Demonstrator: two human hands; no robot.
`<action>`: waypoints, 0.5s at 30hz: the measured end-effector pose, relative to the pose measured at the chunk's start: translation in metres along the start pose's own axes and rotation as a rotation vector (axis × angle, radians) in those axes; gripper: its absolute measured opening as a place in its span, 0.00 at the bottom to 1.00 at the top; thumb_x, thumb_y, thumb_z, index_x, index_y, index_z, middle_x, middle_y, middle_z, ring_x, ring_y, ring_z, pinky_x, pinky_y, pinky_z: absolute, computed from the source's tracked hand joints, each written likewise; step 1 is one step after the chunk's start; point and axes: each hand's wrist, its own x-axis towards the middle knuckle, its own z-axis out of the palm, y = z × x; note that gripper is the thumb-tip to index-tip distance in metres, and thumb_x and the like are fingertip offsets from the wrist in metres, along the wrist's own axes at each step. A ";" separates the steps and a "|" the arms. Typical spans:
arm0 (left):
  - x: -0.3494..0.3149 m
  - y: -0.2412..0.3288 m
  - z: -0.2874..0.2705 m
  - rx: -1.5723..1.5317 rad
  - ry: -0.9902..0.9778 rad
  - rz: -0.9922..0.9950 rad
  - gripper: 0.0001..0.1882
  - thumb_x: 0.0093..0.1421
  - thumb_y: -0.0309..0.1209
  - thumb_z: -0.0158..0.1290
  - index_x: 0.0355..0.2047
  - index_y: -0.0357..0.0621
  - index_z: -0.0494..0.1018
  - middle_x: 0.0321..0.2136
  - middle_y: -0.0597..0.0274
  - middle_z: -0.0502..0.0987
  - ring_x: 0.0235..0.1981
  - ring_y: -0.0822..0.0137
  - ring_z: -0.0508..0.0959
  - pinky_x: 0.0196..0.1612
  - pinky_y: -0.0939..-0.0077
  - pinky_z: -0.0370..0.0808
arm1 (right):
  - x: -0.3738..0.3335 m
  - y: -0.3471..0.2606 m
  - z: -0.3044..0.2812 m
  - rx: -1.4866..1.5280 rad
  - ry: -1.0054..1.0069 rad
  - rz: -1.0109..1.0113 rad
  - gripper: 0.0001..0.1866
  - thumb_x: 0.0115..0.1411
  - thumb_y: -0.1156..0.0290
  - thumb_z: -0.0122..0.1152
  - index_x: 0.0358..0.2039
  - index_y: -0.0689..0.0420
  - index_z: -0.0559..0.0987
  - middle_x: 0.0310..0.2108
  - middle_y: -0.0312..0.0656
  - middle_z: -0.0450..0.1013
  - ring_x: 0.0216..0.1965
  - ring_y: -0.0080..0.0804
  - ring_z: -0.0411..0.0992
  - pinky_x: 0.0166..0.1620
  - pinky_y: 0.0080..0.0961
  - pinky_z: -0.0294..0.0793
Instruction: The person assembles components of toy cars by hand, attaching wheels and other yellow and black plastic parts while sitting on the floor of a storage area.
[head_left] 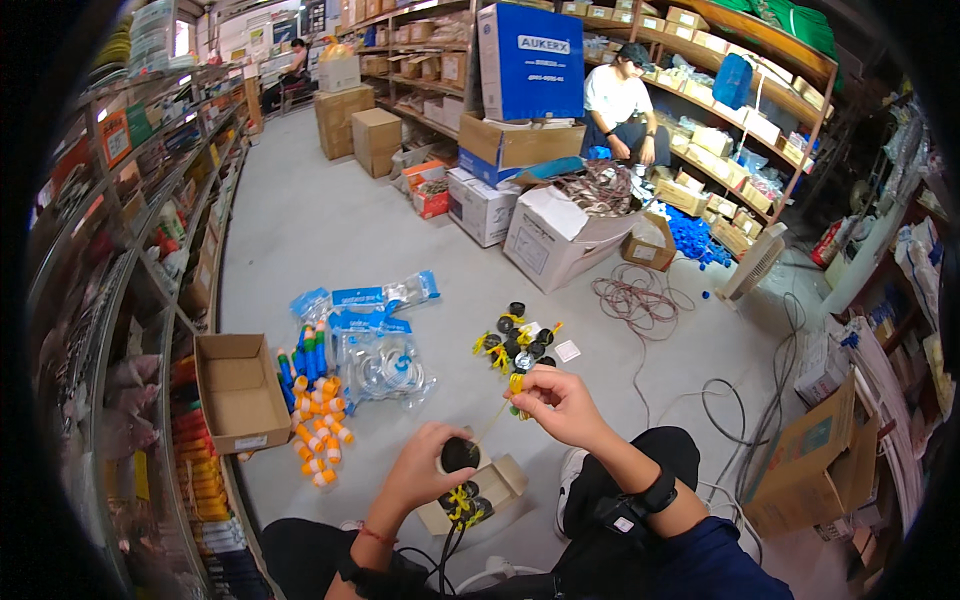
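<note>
My left hand (420,468) is closed around a round black piece (460,455), held above a small open cardboard box (503,482). A thin yellow cord (490,424) runs from near that piece up to my right hand (562,405). The right fingers pinch a looped bundle of yellow cord (517,384). Inside the small box lie several black round pieces (478,508) tied with yellow. Just beyond my right hand, a pile of similar black round pieces (513,347) with yellow ties rests on the grey floor.
Orange-and-white cylinders (318,425), bagged white coils (385,365) and an open cardboard box (238,395) lie to the left. Shelving (120,300) lines that side. Cables (745,440) cross the floor at right, near a white fan (752,265). Another person (625,100) sits beyond boxes.
</note>
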 end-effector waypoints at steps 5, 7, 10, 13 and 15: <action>0.004 0.001 0.014 0.028 -0.153 0.192 0.16 0.39 0.29 0.52 0.32 0.46 0.66 0.37 0.57 0.63 0.41 0.61 0.63 0.42 0.75 0.61 | -0.003 -0.009 0.015 -0.010 -0.137 0.003 0.03 0.47 0.78 0.49 0.23 0.64 0.71 0.22 0.34 0.64 0.21 0.13 0.62 0.23 0.08 0.59; 0.011 0.004 0.020 -0.112 -0.197 0.219 0.09 0.43 0.28 0.50 0.28 0.44 0.68 0.36 0.59 0.66 0.39 0.63 0.65 0.42 0.75 0.61 | -0.003 -0.009 0.014 0.015 -0.134 -0.014 0.03 0.47 0.78 0.49 0.24 0.64 0.71 0.22 0.34 0.64 0.22 0.14 0.63 0.23 0.08 0.60; 0.012 0.003 0.017 -0.288 -0.205 0.097 0.03 0.46 0.27 0.47 0.22 0.42 0.69 0.32 0.60 0.69 0.36 0.65 0.67 0.40 0.76 0.62 | -0.001 -0.008 0.011 0.031 -0.087 -0.037 0.03 0.47 0.78 0.49 0.24 0.64 0.71 0.21 0.34 0.63 0.22 0.14 0.63 0.23 0.08 0.60; 0.011 0.005 0.010 -0.276 -0.145 0.157 0.01 0.45 0.22 0.47 0.19 0.38 0.68 0.26 0.61 0.70 0.31 0.68 0.69 0.36 0.79 0.64 | 0.001 -0.007 0.004 -0.080 -0.010 -0.083 0.03 0.45 0.78 0.51 0.22 0.64 0.71 0.19 0.35 0.62 0.18 0.15 0.61 0.21 0.10 0.58; 0.009 0.007 0.007 -0.277 -0.134 0.152 0.02 0.45 0.21 0.46 0.19 0.37 0.68 0.25 0.61 0.70 0.31 0.68 0.69 0.36 0.78 0.64 | 0.002 -0.011 -0.004 -0.307 -0.002 -0.127 0.04 0.42 0.77 0.53 0.22 0.63 0.71 0.16 0.38 0.61 0.15 0.21 0.59 0.19 0.14 0.58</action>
